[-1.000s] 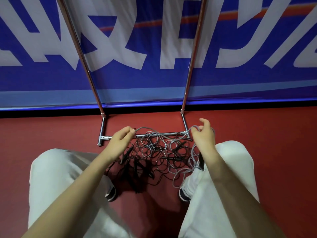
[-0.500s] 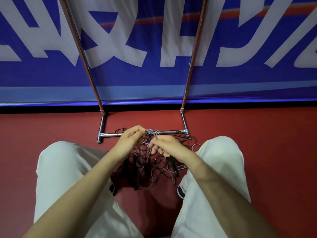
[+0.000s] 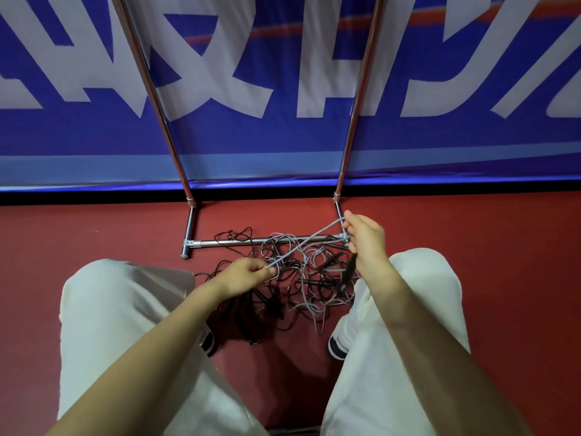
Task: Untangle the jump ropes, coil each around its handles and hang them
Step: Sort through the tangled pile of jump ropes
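1. The ropes lie tangled on the floor between the knees, at the rack foot.
2. Left hand pinches a grey strand; right hand grips its far end, stretching it taut, likely to trace it free.

Red floor carries everything. Tangled heap of jump ropes, grey and black cords mixed, lies on floor between person's two shoes. Heap spreads over lower crossbar of metal rack, whose base rests on floor just in front of blue banner. A few black loops reach past bar toward banner.
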{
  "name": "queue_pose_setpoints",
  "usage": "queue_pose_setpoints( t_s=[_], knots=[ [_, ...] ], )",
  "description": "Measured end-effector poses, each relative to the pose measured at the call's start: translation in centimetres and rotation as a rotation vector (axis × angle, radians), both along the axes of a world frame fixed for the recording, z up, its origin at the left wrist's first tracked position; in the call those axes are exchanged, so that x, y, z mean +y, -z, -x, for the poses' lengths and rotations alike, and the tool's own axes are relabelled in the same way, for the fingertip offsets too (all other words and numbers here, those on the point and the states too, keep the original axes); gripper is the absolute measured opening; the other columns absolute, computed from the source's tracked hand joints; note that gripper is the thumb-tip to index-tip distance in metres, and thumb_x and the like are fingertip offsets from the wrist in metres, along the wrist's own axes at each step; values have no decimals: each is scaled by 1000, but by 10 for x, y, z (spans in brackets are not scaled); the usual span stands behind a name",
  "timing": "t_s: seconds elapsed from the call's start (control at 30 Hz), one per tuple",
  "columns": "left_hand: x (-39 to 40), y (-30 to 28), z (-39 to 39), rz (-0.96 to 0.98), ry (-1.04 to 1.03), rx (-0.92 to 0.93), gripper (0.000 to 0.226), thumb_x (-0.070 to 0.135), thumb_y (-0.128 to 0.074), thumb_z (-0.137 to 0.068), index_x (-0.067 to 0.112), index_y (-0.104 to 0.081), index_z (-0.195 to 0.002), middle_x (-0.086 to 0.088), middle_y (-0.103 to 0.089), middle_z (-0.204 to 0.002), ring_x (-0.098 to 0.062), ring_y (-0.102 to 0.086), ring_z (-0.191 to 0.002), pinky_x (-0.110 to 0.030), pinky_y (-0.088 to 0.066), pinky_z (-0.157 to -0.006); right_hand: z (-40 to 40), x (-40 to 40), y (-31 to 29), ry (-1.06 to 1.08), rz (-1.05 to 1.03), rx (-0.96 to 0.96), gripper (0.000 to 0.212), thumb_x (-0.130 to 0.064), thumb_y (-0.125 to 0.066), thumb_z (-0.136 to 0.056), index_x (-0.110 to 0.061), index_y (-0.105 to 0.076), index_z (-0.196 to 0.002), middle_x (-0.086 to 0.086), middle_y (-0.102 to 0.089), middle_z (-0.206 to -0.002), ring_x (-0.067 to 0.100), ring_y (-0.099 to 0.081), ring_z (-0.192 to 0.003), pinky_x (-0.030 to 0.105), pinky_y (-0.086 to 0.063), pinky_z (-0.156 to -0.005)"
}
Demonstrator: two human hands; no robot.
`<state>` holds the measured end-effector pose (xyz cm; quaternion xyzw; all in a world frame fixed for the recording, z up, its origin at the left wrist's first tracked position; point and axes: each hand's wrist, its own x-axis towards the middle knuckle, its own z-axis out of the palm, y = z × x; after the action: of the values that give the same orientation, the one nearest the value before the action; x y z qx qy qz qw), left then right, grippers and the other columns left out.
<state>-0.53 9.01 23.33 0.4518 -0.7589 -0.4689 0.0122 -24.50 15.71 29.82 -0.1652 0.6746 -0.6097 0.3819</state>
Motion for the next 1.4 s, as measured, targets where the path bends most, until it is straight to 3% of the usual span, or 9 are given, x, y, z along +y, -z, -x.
queue_pose_setpoints(
  t_s=[0.3,0.4,0.57,0.8,1.0,1.07,1.13,1.27,1.4],
  knots=[
    [-8,14,-20,-87,-209,55,42,42,-60,-95,21,-48,-61,5,-36,-59,-10,-34,-52,-28,-29,-54,28,7,6,167,17,-33,25,-18,-58,-96,-12,-59,-71,-2,-45,-62,2,-32,-39,17,-24,-38],
    [-7,10,-17,-139,-315,66,43,48,-54,-98,19,-45,-66,4,-38,-56,-12,-34,-49,-26,-28,-49,29,8,11,34,-74,211,13,-16,-48,-96,-18,-59,-90,-3,-57,-70,8,-46,-55,24,-37,-53],
    [-8,-6,0,-438,-732,466,32,17,-34,-103,13,-43,-73,-1,-39,-55,-10,-32,-38,-19,-26,-37,22,11,22,-271,-246,385,27,-11,-37,-99,-16,-54,-120,5,-65,-109,20,-60,-98,36,-48,-91],
    [-2,-17,8,-435,-734,611,28,15,-29,-103,12,-46,-81,-4,-38,-63,-12,-36,-42,-19,-27,-38,17,16,19,-516,-343,552,35,-5,-43,-93,-16,-57,-123,-5,-58,-113,16,-57,-104,28,-44,-88],
    [5,-22,12,-402,-723,612,32,14,-29,-104,12,-50,-80,1,-58,-55,-21,-56,-60,-29,-45,-57,-1,17,8,-571,-102,40,33,8,-39,-94,-10,-53,-119,12,-57,-131,21,-56,-123,33,-39,-110],
    [12,-22,15,-418,-653,625,34,15,-27,-104,12,-50,-80,-5,-72,-71,-25,-64,-80,-32,-50,-75,-11,20,1,-583,33,-153,36,15,-31,-94,-1,-50,-120,18,-56,-129,26,-54,-126,35,-38,-112],
    [19,-22,21,-535,-582,641,34,18,-26,-104,15,-47,-77,-9,-76,-87,-21,-68,-84,-28,-50,-73,-17,23,-3,-618,137,-250,30,12,-31,-98,5,-48,-122,22,-57,-127,28,-56,-124,32,-42,-109],
    [34,-24,32,-959,-528,757,35,29,-29,-103,17,-45,-75,-19,-69,-95,-32,-71,-78,-33,-59,-65,-22,22,-3,-640,164,-231,22,3,-37,-101,5,-53,-115,25,-62,-122,29,-62,-118,33,-46,-105],
    [41,-31,36,-953,-466,702,33,33,-29,-104,19,-43,-78,-17,-71,-88,-26,-63,-54,-25,-49,-47,-22,16,5,-630,36,-71,19,-9,-46,-101,0,-60,-109,26,-64,-118,30,-66,-108,34,-54,-94]
  ],
)
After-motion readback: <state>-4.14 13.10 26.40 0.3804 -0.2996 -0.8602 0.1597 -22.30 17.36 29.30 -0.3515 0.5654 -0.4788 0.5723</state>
